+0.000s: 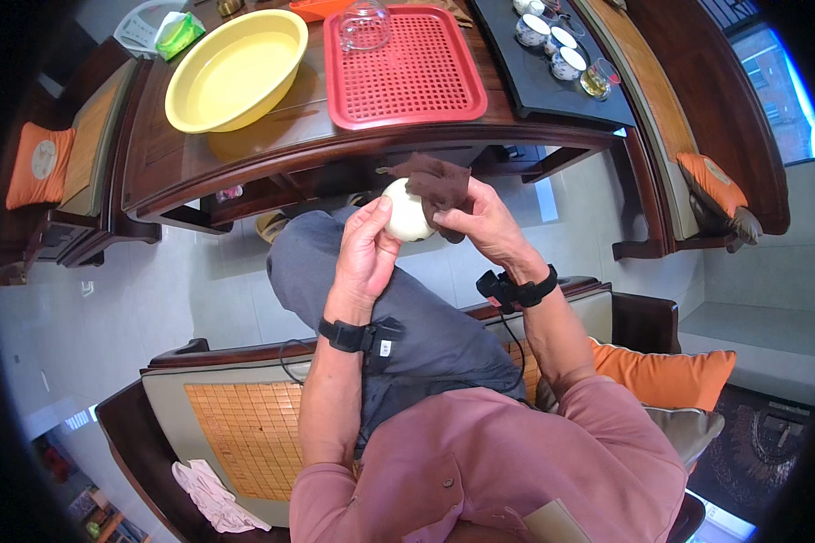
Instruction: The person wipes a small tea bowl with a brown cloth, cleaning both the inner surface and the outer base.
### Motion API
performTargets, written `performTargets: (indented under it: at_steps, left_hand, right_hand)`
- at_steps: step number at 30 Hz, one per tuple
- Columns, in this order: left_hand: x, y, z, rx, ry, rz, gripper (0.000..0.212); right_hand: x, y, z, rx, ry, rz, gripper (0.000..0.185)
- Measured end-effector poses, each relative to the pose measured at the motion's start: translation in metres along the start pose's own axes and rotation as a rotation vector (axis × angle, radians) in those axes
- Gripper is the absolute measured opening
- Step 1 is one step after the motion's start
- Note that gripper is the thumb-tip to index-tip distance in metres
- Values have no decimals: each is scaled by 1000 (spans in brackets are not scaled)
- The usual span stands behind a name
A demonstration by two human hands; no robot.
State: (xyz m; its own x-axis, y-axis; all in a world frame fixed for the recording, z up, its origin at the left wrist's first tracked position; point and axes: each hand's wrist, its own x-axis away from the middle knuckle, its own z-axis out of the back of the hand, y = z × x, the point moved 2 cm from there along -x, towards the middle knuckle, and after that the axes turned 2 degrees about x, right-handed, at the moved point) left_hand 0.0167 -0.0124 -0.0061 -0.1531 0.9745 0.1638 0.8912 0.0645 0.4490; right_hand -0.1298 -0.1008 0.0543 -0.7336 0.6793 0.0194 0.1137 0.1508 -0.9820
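My left hand grips a rounded off-white piece, perhaps a small ceramic vessel or lid, by its left edge. Against the right side of that piece, my right hand holds a bunched dark brown cloth, which covers part of it. Both hands are raised above my lap, in front of the table edge. A dark patch shows at the lower rim of the white piece; what it is cannot be made out.
On the wooden table stand a yellow basin with water and a red perforated tray bearing a clear glass vessel. At right, a black tea tray carries several patterned cups and a glass of yellowish liquid.
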Motion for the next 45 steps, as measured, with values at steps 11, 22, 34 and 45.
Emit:
performTargets:
  at_steps: [11,22,34,45]
  left_hand:
    - [2,-1,-2,-87,-58,44,39]
    - [-1,0,3,-97,-70,56,43]
    - [0,1,-1,-36,-18,30,39]
    - [-2,0,5,-117,3,7,42]
  right_hand:
    - [6,28,-2,-19,212,121,47]
    - [5,4,-1,33,103,37,52]
    - [2,12,5,-64,112,14,48]
    - [6,17,-1,-17,114,-23,66]
